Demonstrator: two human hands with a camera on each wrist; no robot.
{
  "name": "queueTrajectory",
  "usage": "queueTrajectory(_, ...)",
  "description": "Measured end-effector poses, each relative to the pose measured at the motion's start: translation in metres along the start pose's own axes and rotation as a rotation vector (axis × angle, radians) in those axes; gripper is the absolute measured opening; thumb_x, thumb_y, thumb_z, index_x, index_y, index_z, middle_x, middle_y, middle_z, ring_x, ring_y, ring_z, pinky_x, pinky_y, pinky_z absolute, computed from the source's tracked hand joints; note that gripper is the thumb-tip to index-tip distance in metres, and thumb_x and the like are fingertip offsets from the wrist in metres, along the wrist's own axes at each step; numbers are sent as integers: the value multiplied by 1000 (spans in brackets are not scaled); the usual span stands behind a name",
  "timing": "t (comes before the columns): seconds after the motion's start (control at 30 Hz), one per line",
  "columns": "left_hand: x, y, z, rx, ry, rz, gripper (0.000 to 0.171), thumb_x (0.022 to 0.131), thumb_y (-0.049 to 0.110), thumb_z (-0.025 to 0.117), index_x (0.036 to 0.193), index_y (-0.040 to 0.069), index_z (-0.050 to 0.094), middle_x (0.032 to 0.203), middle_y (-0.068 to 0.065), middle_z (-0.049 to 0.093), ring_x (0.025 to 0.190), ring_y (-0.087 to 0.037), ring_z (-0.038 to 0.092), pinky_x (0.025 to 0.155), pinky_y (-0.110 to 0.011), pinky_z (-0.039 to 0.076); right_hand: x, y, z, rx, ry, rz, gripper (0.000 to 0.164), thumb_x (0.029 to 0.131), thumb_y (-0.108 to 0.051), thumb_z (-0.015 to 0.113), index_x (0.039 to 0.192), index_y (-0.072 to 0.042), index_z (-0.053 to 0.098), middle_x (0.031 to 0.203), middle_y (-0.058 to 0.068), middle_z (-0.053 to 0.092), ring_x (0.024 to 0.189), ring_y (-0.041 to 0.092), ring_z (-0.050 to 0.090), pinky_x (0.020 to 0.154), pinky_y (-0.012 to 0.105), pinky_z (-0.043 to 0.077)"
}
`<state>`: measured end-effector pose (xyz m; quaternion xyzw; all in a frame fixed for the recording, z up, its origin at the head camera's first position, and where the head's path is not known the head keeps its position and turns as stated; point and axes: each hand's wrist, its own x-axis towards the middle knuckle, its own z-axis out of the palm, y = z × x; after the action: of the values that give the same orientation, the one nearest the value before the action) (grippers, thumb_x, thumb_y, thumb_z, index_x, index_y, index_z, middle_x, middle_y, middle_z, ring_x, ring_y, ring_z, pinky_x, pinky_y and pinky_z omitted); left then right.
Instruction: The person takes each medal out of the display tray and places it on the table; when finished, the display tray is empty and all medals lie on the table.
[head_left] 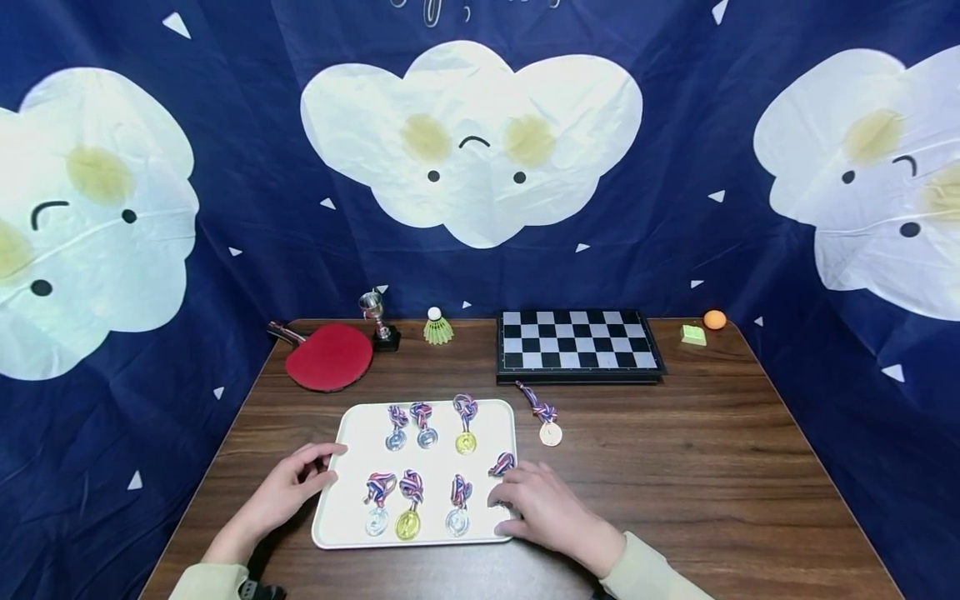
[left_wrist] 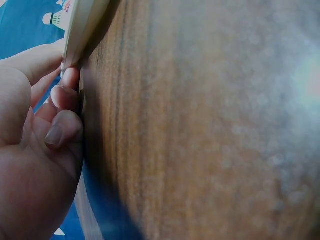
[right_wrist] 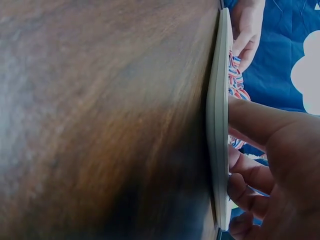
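A white tray (head_left: 442, 467) holds several medals with red, white and blue ribbons, among them a gold medal (head_left: 407, 523) and a silver medal (head_left: 457, 521). My left hand (head_left: 281, 492) rests fingertips against the tray's left rim, its lower fingers loosely bent near the tabletop in the left wrist view. Over the tray's right edge, my right hand (head_left: 547, 508) reaches down with thumb and fingers bent around a ribboned medal (head_left: 502, 464). Its disc is mostly hidden, so the grip cannot be made out. Outside the tray lies a bronze-coloured medal (head_left: 551, 433).
Along the back of the wooden table (head_left: 675, 467) are a red table tennis bat (head_left: 330, 357), a trophy cup (head_left: 377, 317), a shuttlecock (head_left: 438, 327) and a chessboard (head_left: 579, 342). A small green block (head_left: 693, 335) and an orange ball (head_left: 715, 319) sit at the back right.
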<state>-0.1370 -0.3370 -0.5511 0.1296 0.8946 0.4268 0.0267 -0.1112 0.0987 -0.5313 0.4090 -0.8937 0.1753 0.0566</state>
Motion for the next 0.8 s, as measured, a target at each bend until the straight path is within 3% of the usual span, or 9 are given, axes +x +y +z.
queueTrajectory(0.3, 0, 1, 2, -7, 22, 30, 33, 88, 11, 68, 120, 14, 62, 94, -6, 53, 72, -14, 46, 60, -27, 38, -1, -3, 4, -2, 35, 10, 30, 71, -39, 79, 97, -32, 66, 91, -16, 60, 85, 6, 50, 66, 25, 34)
queueTrajectory(0.57, 0, 1, 1, -7, 14, 14, 33, 88, 12, 69, 120, 15, 62, 94, -5, 53, 74, -14, 47, 62, -27, 39, -2, -2, 9, 128, 49, 19, 29, 72, -30, 80, 99, -29, 68, 96, -17, 63, 92, 5, 54, 77, 31, 42)
queueTrajectory(0.8, 0, -3, 1, -14, 4, 29, 34, 88, 13, 68, 121, 15, 62, 93, -5, 51, 75, -14, 47, 63, -26, 39, -2, 0, 11, 173, 90, 4, 32, 74, -25, 79, 105, -24, 70, 101, -14, 64, 97, 5, 56, 84, 32, 45)
